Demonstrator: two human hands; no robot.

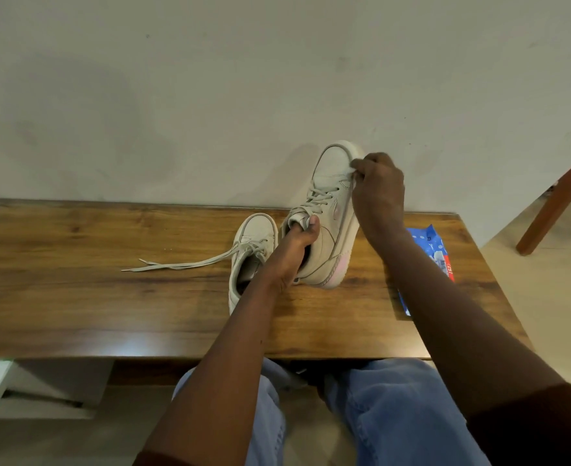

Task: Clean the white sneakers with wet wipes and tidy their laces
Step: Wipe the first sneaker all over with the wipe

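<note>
Fingers [361, 171] of my right hand [378, 196] pinch a white strip [352, 168], wipe or lace I cannot tell, at the toe of the raised sneaker [331, 169]. My left hand [294, 250] grips its tongue, and the heel rests on the table [75, 297]. I should hold it steady and move gently.

A wooden table [75, 297] holds a flat sneaker [257, 230], a tilted sneaker [331, 169] (heel down) and a wipes pack [425, 240].
</note>
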